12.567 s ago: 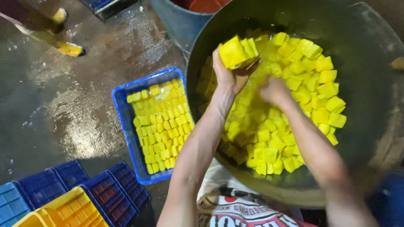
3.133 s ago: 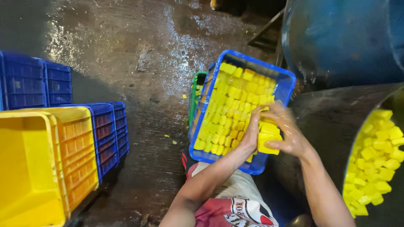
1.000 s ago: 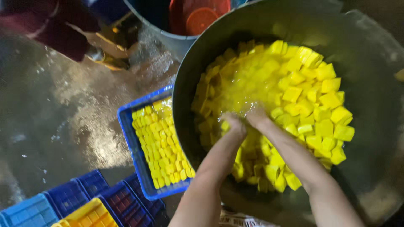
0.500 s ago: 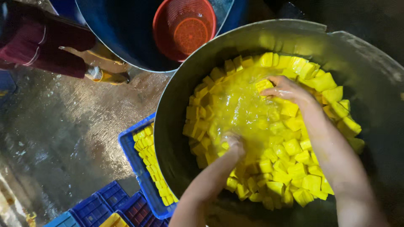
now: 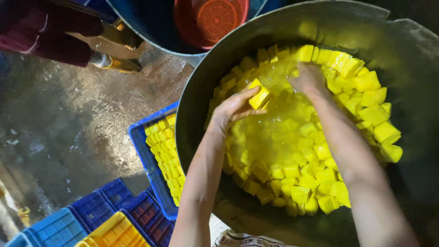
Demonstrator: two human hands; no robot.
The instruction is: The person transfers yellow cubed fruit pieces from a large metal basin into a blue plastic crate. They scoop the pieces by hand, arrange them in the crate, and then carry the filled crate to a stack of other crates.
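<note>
A big dark metal basin [image 5: 201, 87] holds yellow liquid and several yellow cubes [image 5: 320, 174]. My left hand [image 5: 233, 110] is over the basin's left part, its fingers closed on one yellow cube [image 5: 259, 96] lifted out of the liquid. Farther back, my right hand [image 5: 311, 77] reaches into the floating cubes; its fingers dip among them and I cannot tell whether they grip any.
A blue crate [image 5: 151, 160] filled with rows of yellow cubes sits on the wet floor left of the basin. Stacked blue and yellow crates [image 5: 105, 224] stand at the bottom left. A red basket [image 5: 215, 20] lies in a blue tub behind. Another person's sleeve [image 5: 45, 32] is at top left.
My left hand has risen from the liquid with one yellow cube. My right hand has stayed among the cubes at the back. The view has shifted right and nearer the basin.
</note>
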